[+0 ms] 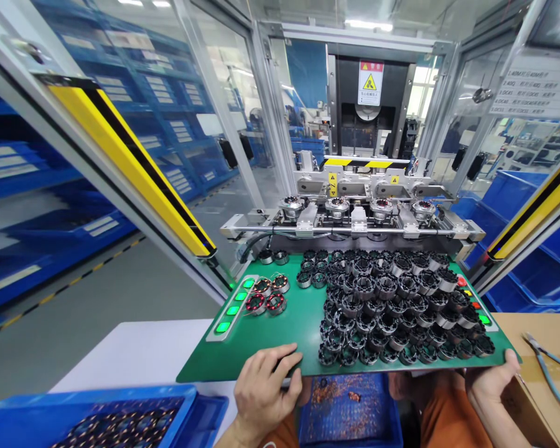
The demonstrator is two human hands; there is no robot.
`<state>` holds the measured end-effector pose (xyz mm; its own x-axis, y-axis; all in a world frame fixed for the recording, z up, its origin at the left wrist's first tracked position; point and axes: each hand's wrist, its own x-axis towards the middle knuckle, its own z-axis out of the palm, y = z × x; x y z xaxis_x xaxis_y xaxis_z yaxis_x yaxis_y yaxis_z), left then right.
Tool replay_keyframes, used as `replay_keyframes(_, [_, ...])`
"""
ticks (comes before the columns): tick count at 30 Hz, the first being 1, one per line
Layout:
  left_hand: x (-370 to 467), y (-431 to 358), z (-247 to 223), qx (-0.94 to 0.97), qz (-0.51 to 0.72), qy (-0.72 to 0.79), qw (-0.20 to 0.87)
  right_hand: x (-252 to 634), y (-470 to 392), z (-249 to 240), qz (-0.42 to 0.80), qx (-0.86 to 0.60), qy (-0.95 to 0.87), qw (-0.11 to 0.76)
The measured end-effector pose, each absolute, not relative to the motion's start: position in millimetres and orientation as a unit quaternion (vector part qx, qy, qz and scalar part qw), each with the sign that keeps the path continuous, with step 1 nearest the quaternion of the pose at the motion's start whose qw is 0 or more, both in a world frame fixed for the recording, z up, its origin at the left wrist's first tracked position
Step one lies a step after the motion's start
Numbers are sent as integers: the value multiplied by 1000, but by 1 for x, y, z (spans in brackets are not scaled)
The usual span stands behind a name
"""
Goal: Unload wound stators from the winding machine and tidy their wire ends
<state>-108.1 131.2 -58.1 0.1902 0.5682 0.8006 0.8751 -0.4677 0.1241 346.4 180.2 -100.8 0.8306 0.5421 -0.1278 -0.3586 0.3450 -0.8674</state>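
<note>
My left hand [267, 389] is at the front edge of a green worktop [303, 330], its bent fingers over the top and thumb at the edge. At the front right corner my right hand [489, 381] grips the same worktop, thumb on top and fingers hidden below. Stacked rows of bare stator cores [387, 320], dark-rimmed metal rings, cover the right part. Beyond my left hand sit several wound stators [275, 303] with copper or red wire. Smaller groups of bare cores [312, 278] stand farther back.
Behind the worktop, a machine holds stators in metal fixtures [338, 208]. Yellow guard bars [130, 168] flank it. A blue bin [186, 398] of wound stators is at lower left; a blue tray [387, 423] with copper scraps lies below. Pliers [548, 367] rest on cardboard at right.
</note>
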Motion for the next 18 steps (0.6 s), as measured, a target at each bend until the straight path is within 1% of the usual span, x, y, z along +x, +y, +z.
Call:
replay_keyframes(9, [-108, 131, -58, -747, -419, -482, 184, 344, 179, -94, 297, -510, -69, 805])
replay_keyframes(18, [-108, 132, -57, -750, -414, -481, 185, 353, 179, -111, 292, -497, -106, 810])
